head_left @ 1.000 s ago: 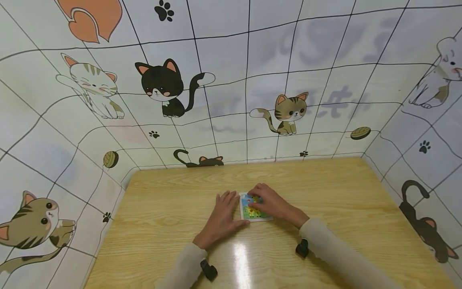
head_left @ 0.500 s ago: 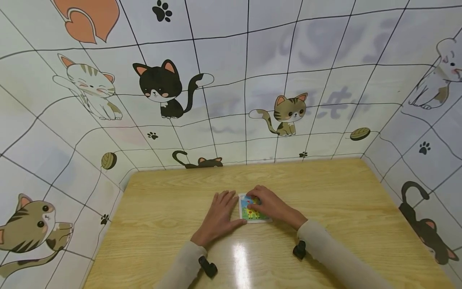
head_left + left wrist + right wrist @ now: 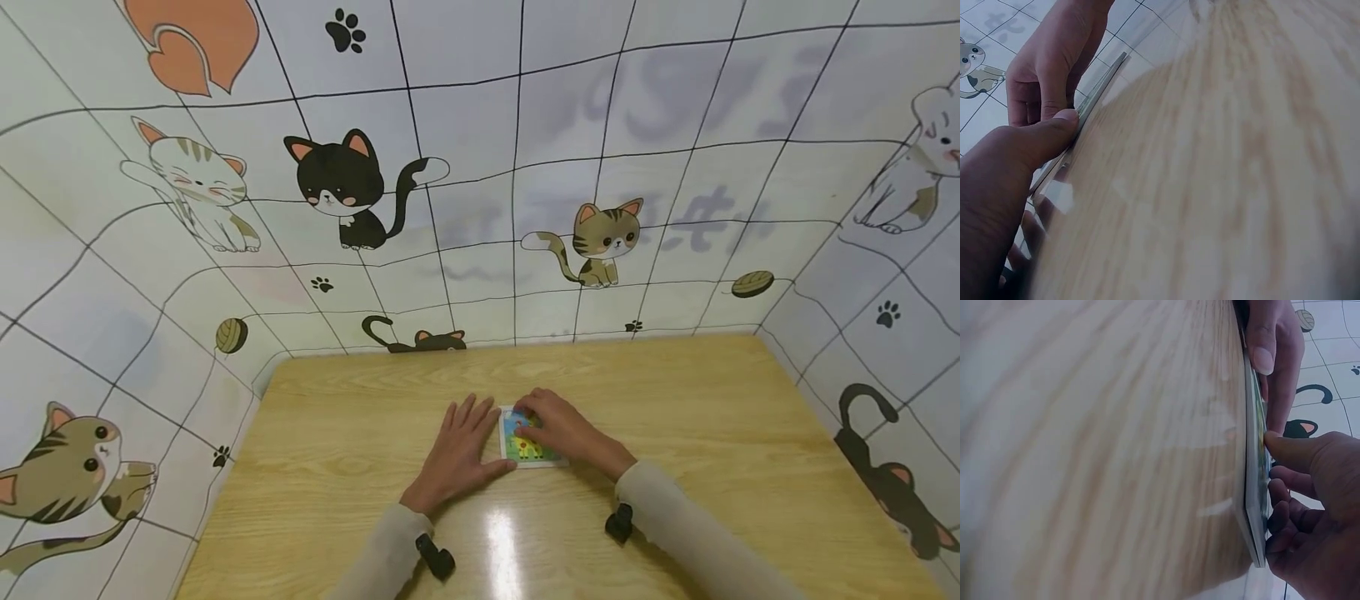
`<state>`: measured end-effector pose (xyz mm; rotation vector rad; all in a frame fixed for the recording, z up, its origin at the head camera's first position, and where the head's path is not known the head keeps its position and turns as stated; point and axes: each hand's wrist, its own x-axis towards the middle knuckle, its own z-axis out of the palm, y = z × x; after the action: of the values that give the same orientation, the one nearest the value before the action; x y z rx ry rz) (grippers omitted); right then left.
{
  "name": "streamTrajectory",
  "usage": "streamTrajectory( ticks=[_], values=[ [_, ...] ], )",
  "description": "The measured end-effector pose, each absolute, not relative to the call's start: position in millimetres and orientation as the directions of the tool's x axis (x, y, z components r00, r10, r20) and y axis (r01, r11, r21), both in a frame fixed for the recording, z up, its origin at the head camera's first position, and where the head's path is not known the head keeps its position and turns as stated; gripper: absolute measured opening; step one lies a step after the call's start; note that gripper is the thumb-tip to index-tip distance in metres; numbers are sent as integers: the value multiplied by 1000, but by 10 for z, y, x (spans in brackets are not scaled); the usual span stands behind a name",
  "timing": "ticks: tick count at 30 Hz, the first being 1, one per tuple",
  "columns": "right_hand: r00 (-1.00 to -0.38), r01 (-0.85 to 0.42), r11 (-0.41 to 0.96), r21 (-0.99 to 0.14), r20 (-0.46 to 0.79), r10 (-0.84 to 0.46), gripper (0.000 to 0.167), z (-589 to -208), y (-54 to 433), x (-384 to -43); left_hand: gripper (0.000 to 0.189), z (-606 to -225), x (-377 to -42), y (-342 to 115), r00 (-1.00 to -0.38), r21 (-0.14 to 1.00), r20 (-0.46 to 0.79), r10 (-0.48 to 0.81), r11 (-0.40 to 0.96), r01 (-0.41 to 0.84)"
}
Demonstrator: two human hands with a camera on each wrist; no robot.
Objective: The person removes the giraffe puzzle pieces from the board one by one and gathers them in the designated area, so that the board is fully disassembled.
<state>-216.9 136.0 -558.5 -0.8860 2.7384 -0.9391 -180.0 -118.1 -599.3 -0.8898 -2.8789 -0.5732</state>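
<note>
On the table, a small flat picture board (image 3: 528,450) with a white border shows a yellow giraffe on green and blue. My left hand (image 3: 459,454) lies beside its left edge with the fingers stretched out. The left thumb (image 3: 1063,119) touches the near left corner. Over the right part of the picture is my right hand (image 3: 558,423), its fingers curled. Its thumb (image 3: 1291,450) and fingertips rest on the board's face, a gap apart, and hide part of the picture. Whether a loose piece lies beneath them is hidden. Edge-on, the board (image 3: 1254,487) looks thin and layered.
The light wood table (image 3: 337,417) reflects a bright light near its front. Behind and at both sides rise white gridded walls (image 3: 480,200) with cartoon cats. Small black cameras are strapped at the left sleeve (image 3: 390,542) and the right sleeve (image 3: 675,508).
Both hands stay nearly in place at the board. The right fingers and thumb shift slightly over the picture. The whole head view moves a little.
</note>
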Motion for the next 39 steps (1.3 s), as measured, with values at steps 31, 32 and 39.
streamTrajectory(
  ticks=[31,32,39],
  values=[
    [-818,-487,676,-553,17,-575,27,-5456,1246,-2214,103,-5993,-1786,-1169,-836,268,121,535,793,547],
    [-820,-483,680,-552,13,-572,26,-5454,1241,-2215,103,-5992,-1784,-1170,-835,268,123,537,792,549],
    [-844,-446,703,-554,-2,-537,22,-5438,1183,-2219,104,-6006,-1786,-1170,-831,267,134,540,788,555]
  ],
)
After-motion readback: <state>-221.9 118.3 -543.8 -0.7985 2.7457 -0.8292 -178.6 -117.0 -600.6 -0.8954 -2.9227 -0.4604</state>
